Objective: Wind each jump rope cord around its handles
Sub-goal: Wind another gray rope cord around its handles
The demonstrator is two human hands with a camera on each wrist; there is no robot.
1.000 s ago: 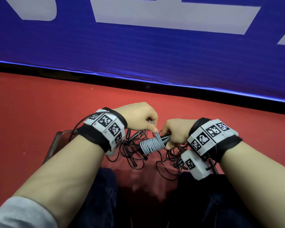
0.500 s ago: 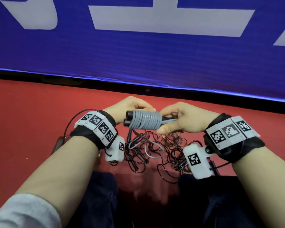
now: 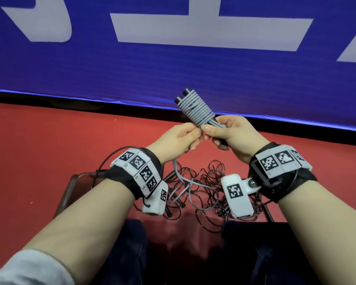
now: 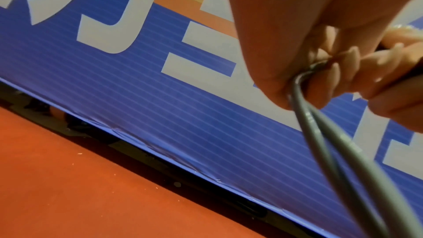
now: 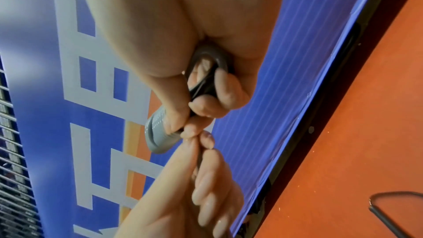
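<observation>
A pair of dark jump rope handles is held up in front of me, tilted up and to the left, with grey cord wound round them in several tight turns. My right hand grips the lower ends of the handles. My left hand pinches the loose grey cord just below the coil. The free grey cord hangs down from that hand to the pile below. The left hand also shows under the coil in the right wrist view.
A tangle of thin dark jump rope cords lies on a small red-topped stand in front of my knees. Red floor spreads around it. A blue banner wall stands close behind.
Both hands have lifted the wound handles up from the pile, and the bundle has tipped from lying level to pointing up and left. The left hand now pinches the cord below the coil.
</observation>
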